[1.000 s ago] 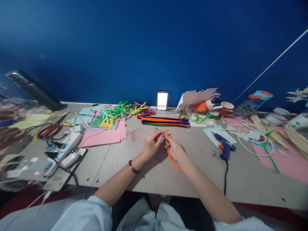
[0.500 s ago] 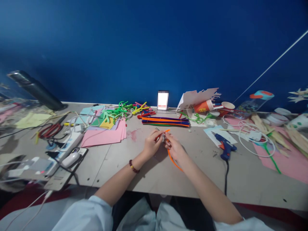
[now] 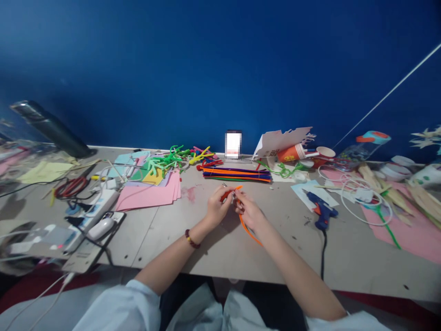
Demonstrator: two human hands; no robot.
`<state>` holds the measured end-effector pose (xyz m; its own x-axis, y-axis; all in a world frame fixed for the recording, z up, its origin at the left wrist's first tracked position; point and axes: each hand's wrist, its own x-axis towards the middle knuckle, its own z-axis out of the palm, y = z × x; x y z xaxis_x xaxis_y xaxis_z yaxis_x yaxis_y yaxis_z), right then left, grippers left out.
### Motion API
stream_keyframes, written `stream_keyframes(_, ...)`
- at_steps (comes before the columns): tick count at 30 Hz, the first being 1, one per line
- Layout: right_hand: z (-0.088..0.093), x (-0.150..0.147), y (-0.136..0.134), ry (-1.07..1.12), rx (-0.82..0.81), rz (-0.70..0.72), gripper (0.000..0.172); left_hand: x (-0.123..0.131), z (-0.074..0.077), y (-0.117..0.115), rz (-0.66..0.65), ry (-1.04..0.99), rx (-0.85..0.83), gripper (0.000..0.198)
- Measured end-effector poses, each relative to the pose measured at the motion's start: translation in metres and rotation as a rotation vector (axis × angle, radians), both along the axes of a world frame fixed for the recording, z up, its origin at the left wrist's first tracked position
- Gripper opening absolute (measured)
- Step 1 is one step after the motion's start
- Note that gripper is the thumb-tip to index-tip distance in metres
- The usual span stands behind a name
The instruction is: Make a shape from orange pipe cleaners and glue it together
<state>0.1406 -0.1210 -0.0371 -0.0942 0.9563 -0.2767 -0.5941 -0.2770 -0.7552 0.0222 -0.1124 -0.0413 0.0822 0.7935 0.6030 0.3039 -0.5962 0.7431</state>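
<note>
An orange pipe cleaner (image 3: 247, 233) runs through the right hand (image 3: 250, 214), bowing down in a loose curve, its tip poking up between both hands. The left hand (image 3: 217, 207) pinches a short red pipe cleaner (image 3: 225, 196).

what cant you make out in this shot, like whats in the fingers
Head view, the only one:
The small metal piece between the left hand and right hand: too small, and the fingers partly hide it.
Where the orange pipe cleaner meets it: hidden by the fingers.
The upright phone-like device: its face is blurred out.
The white pot: cut off by the right edge.
The yellow paper: blurred toward the left edge.
</note>
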Motion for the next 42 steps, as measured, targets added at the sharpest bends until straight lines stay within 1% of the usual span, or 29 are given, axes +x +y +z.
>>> stream_keyframes(8, -0.0008, 0.0018, -0.0003, 0.030, -0.043, 0.029, 0.039, -0.0002, -0.0001, -0.0003, 0.008, 0.023, 0.026, 0.014)
stream_keyframes(19, 0.0013, 0.0030, -0.0007, 0.003, -0.024, 0.052, 0.037, -0.0012, 0.0008, 0.0009, 0.016, 0.031, 0.044, 0.013)
stream_keyframes(29, 0.0036, 0.0051, -0.0018, 0.048, -0.044, 0.106, 0.037, -0.0046, -0.0012, 0.0041, -0.008, 0.102, 0.128, 0.014)
stream_keyframes(32, 0.0057, 0.0052, -0.0027, 0.058, -0.040, 0.123, 0.037, -0.0057, -0.0031, 0.0066, 0.006, 0.126, 0.175, 0.015)
stream_keyframes(34, 0.0063, 0.0050, -0.0028, 0.057, -0.030, 0.122, 0.036, -0.0056, -0.0037, 0.0069, 0.013, 0.123, 0.178, 0.015)
stream_keyframes(37, 0.0050, 0.0047, -0.0017, 0.033, -0.015, 0.107, 0.036, -0.0042, -0.0034, 0.0057, 0.007, 0.058, 0.080, 0.013)
stream_keyframes(39, 0.0029, 0.0042, -0.0002, 0.000, 0.002, 0.087, 0.037, -0.0025, -0.0031, 0.0052, 0.007, -0.028, -0.040, 0.012)
stream_keyframes(42, -0.0005, 0.0032, 0.0021, -0.069, 0.042, 0.032, 0.038, 0.0005, -0.0030, 0.0066, -0.015, -0.213, -0.236, 0.009)
